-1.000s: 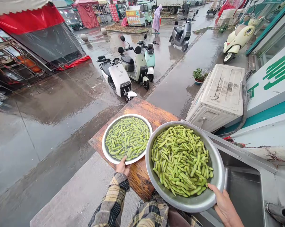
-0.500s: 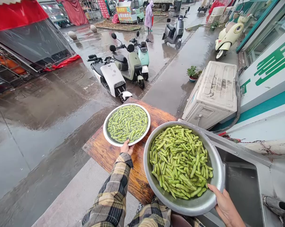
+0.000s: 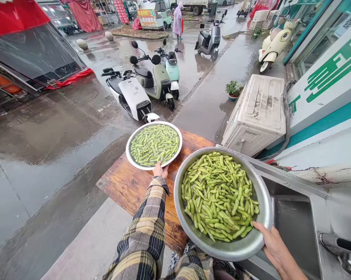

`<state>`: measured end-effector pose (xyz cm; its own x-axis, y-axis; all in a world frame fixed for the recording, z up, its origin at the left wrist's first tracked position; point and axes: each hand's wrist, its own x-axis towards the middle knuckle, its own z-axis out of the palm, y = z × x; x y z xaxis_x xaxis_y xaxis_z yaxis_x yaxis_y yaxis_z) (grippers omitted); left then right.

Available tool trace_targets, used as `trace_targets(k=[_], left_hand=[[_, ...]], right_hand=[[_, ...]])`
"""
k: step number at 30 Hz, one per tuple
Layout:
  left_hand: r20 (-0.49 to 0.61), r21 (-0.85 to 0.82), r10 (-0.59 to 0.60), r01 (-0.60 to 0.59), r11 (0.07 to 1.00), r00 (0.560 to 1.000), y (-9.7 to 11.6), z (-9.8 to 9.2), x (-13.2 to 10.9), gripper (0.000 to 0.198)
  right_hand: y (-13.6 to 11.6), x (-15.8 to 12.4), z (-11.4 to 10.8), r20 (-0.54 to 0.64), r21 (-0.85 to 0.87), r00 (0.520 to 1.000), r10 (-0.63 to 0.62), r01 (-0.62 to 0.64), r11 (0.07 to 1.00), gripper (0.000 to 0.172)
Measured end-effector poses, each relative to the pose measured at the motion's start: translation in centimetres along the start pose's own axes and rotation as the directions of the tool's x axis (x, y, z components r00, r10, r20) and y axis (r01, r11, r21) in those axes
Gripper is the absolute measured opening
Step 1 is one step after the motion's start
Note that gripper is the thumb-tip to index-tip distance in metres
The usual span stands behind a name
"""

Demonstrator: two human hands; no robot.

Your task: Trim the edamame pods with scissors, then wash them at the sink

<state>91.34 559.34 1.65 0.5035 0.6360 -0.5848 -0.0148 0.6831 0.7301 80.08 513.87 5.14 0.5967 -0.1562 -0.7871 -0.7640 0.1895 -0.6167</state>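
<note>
My left hand [image 3: 160, 170] grips the near rim of a smaller basin [image 3: 130, 158] on the wooden table, its thumb over the edge. Green edamame pods [image 3: 154, 144] lie in water inside it. Closer to me, a larger metal basin [image 3: 179, 217] is heaped with more edamame pods [image 3: 220, 194]. My right hand [image 3: 273, 243] is closed on this basin's right rim, thumb on the inside and fingers underneath, out of sight. The large basin overlaps the table's right side and the sink edge.
The wooden table [image 3: 125, 181] stands beside a metal sink [image 3: 294, 229] with a tap [image 3: 338, 247]. Beyond are a dirty white outdoor unit [image 3: 258, 105], a potted plant [image 3: 233, 89], a white scooter [image 3: 131, 95] and other scooters. A person in a raincoat [image 3: 177, 20] stands far off on wet ground.
The smaller basin has slid slightly away from me over the table, with my left arm reaching further forward. My right hand keeps its hold on the large basin. The view has shifted slightly.
</note>
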Motion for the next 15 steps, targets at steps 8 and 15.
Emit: trace_targets(k=[8, 15], left_hand=[[0.327, 0.437, -0.137, -0.021, 0.899, 0.935, 0.0, -1.5, -8.5, 0.057], [0.539, 0.818, 0.251, -0.571, 0.073, 0.804, -0.2, 0.3, -12.3, 0.017]], right_hand=[[-1.0, 0.8, 0.0, 0.158, -0.016, 0.973, -0.166, 0.170, 0.985, 0.048], [-3.5, 3.8, 0.6, 0.227, -0.162, 0.934, -0.275, 0.314, 0.935, 0.032]])
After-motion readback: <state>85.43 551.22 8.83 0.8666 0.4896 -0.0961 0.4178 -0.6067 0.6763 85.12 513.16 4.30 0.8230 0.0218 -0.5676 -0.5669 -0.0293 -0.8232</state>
